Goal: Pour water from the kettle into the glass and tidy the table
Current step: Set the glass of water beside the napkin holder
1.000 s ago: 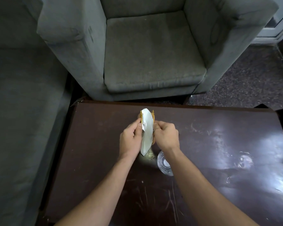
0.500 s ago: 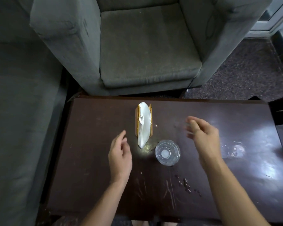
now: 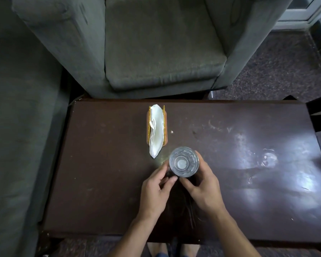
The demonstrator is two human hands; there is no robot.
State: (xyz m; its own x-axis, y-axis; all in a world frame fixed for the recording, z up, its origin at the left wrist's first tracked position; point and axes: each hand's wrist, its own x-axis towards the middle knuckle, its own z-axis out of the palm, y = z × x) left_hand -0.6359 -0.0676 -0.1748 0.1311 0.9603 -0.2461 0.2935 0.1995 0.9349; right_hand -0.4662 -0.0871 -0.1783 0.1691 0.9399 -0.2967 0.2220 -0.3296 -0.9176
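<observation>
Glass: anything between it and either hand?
Nothing visible. Both hands are on the glass: the left hand grips its left side and the right hand curls round its right side. The napkin holder stands beyond it to the left, apart from it.

At frame centre, the left hand [image 3: 156, 191] and right hand [image 3: 205, 190] curl round the glass [image 3: 183, 164] on the dark table [image 3: 100, 182] — napkin holder [image 3: 157, 127] just above-left.
</observation>
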